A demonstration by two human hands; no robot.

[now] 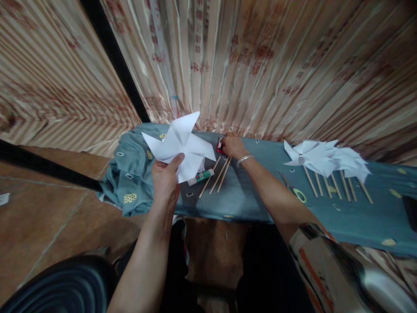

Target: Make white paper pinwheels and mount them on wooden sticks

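A white paper pinwheel (pixel 184 150) is pinched at its centre by my left hand (pixel 166 178), the thumb pressing on its front. My right hand (pixel 233 145), with a silver bangle at the wrist, reaches to a small red and dark box (pixel 220 144) near the table's back edge. Its fingers are at the box, and what they hold, if anything, is hidden. Just below the paper lies a green and white glue stick (pixel 202 176). Several thin wooden sticks (pixel 222 176) rest on the cloth between my two hands.
Several white pinwheels on wooden sticks (pixel 317 158) lie overlapped at the right of the cloth-covered table (pixel 247 195). Scissors (pixel 299 195) with pale green handles lie before them. A striped curtain (pixel 228 65) hangs behind. A round black stool (pixel 61 287) stands at lower left.
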